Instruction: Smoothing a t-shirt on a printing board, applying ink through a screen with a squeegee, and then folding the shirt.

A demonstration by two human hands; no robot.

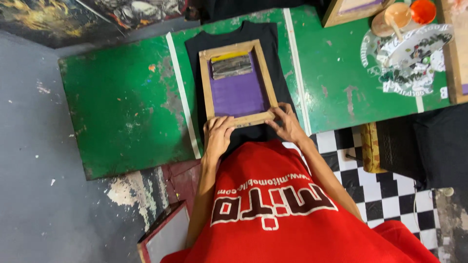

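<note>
Wooden screen frame (238, 84) — long axis running away from the person — gripped near-edge by left hand (219, 134) and right hand (285, 123).

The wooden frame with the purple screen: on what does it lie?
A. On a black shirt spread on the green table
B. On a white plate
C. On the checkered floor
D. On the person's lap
A: the wooden frame lies flat on a black shirt spread over the green table, with both hands at the frame's near edge.

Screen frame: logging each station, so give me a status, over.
Left hand and right hand both press the near edge of the wooden screen frame. Frame flat on black shirt. Squeegee inside, untouched.
</note>
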